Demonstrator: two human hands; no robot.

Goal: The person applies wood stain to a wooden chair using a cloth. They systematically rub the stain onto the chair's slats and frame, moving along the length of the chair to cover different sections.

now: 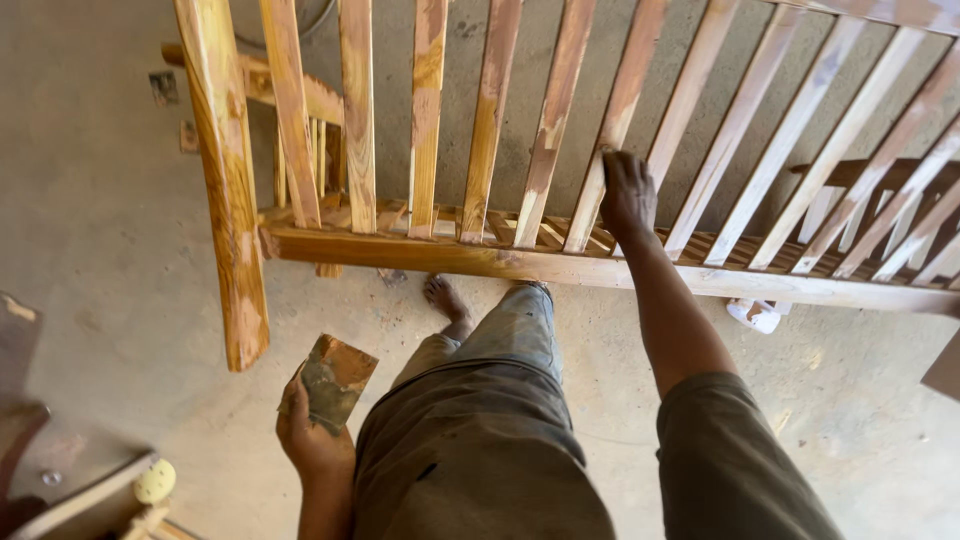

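Now, with your right hand (628, 195) flat on a slat of the wooden frame (520, 262) across the upper frame, brace there while your left hand (315, 435), grip closed on the sanding pad (336, 380) at lower left, works evenly along the grain.

Single head view, looking steeply down, close over wooden slatted frame (600, 262) and concrete floor (110, 240).

Golden-brown streaked wooden frame (560, 262), orange-and-grey worn sanding block (335, 380), olive-grey trousers (480, 440), pale grey floor (100, 220).
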